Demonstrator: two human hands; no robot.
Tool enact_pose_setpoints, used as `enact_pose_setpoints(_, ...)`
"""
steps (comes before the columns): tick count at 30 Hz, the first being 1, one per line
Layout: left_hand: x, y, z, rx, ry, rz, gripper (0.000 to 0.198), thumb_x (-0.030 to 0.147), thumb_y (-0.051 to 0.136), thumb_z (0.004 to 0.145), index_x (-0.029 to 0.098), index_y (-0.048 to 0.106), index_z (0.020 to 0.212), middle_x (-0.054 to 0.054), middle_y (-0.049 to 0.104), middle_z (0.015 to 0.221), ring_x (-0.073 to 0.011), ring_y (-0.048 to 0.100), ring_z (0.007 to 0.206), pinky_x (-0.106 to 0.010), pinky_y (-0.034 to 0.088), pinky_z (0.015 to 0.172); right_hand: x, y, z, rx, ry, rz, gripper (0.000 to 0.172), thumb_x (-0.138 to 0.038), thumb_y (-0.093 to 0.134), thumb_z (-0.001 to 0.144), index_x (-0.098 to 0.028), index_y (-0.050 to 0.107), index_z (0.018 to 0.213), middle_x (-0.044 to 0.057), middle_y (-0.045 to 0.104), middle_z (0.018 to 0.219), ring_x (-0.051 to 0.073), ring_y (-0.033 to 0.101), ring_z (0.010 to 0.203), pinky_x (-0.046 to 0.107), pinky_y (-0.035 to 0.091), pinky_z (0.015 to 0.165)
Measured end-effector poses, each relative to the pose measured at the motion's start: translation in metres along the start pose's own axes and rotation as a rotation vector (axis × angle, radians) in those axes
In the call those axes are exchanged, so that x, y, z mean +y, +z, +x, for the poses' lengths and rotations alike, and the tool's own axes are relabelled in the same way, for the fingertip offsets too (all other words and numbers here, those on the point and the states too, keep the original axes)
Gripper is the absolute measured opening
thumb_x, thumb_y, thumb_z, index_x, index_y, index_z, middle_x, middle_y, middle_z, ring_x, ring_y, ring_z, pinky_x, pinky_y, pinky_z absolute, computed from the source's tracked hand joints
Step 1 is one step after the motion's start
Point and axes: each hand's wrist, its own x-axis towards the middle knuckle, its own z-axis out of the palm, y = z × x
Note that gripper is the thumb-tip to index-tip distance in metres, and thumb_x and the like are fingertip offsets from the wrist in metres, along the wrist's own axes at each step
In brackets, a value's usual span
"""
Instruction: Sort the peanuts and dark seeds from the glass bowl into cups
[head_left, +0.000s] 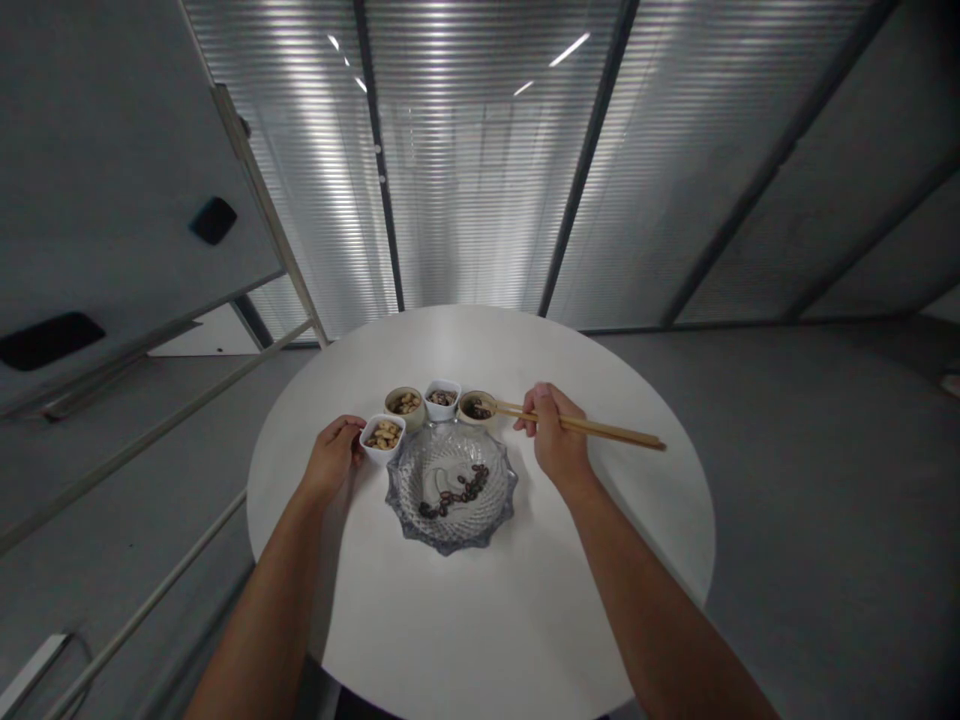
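Note:
My right hand (553, 432) grips a pair of wooden chopsticks (600, 429) whose tips reach into a small tan bowl (478, 406) of dark beans. My left hand (334, 458) is curled against a white square bowl (383, 437) of pale nuts, fingers on its left rim. Between my hands lies a clear glass dish (452, 484) with scalloped rim and several dark beans inside. Behind it stand another tan bowl (405, 404) of pale nuts and a white bowl (442, 398) of mixed beans.
Everything rests on a round white table (480, 600). Grey floor surrounds it, a ribbed glass wall with dark frames stands behind, and metal rails run along the left.

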Motion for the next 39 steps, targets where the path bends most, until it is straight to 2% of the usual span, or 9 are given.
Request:
enact_pose_setpoints(9, -0.002, -0.001, 0.0, -0.009, 0.014, 0.007, 0.02, 0.036, 0.064, 0.074, 0.017, 0.066, 0.076, 0.002, 0.054, 0.053, -0.0105, 0.043, 0.041, -0.023, 0.029, 0.04, -0.016, 0.001, 0.001, -0.062, 0.106, 0.183, 0.045, -0.056, 0.055, 0.094, -0.023, 0.053, 0.064, -0.006, 0.043, 0.044, 0.014, 0.051, 0.042, 0.026, 0.043, 0.048)
enact_pose_setpoints(13, -0.003, -0.001, 0.001, 0.0, 0.004, -0.004, 0.019, 0.036, 0.065, 0.073, 0.017, 0.066, 0.076, 0.002, 0.054, 0.052, -0.0104, 0.044, 0.041, -0.023, 0.029, 0.04, -0.017, 0.002, -0.002, -0.261, 0.202, 0.234, 0.049, -0.059, 0.056, 0.091, -0.022, 0.053, 0.058, -0.006, 0.039, 0.041, 0.012, 0.047, 0.037, 0.025, 0.036, 0.041)
enact_pose_setpoints(16, -0.003, -0.001, 0.001, -0.008, -0.011, -0.001, 0.02, 0.037, 0.065, 0.073, 0.017, 0.065, 0.077, 0.002, 0.054, 0.052, -0.0103, 0.043, 0.04, -0.023, 0.028, 0.039, -0.012, 0.003, -0.006, -0.435, 0.282, 0.222, 0.052, -0.064, 0.057, 0.088, -0.021, 0.053, 0.059, -0.005, 0.043, 0.045, 0.012, 0.048, 0.039, 0.024, 0.034, 0.039)
enact_pose_setpoints(21, -0.001, 0.0, 0.001, -0.002, -0.007, 0.002, 0.022, 0.038, 0.065, 0.072, 0.017, 0.065, 0.078, 0.003, 0.054, 0.051, -0.0104, 0.043, 0.039, -0.023, 0.029, 0.039, -0.005, 0.006, -0.011, -0.548, 0.269, 0.193, 0.055, -0.067, 0.055, 0.09, -0.021, 0.05, 0.061, -0.004, 0.046, 0.051, 0.011, 0.048, 0.045, 0.024, 0.038, 0.043)
enact_pose_setpoints(33, 0.001, 0.001, 0.0, 0.005, 0.001, 0.006, 0.023, 0.039, 0.065, 0.071, 0.016, 0.066, 0.076, 0.002, 0.055, 0.052, -0.0106, 0.044, 0.04, -0.023, 0.03, 0.04, -0.008, 0.006, -0.012, -0.583, 0.204, 0.074, 0.05, -0.058, 0.05, 0.096, -0.022, 0.048, 0.063, -0.006, 0.041, 0.052, 0.011, 0.049, 0.044, 0.024, 0.035, 0.043)
enact_pose_setpoints(39, 0.002, 0.0, 0.0, -0.004, 0.001, 0.003, 0.022, 0.038, 0.065, 0.071, 0.017, 0.066, 0.076, 0.003, 0.053, 0.051, -0.0104, 0.043, 0.04, -0.023, 0.029, 0.04, -0.011, 0.003, -0.008, -0.594, 0.181, 0.159, 0.053, -0.064, 0.053, 0.094, -0.021, 0.049, 0.063, -0.005, 0.042, 0.053, 0.01, 0.045, 0.044, 0.024, 0.038, 0.044)
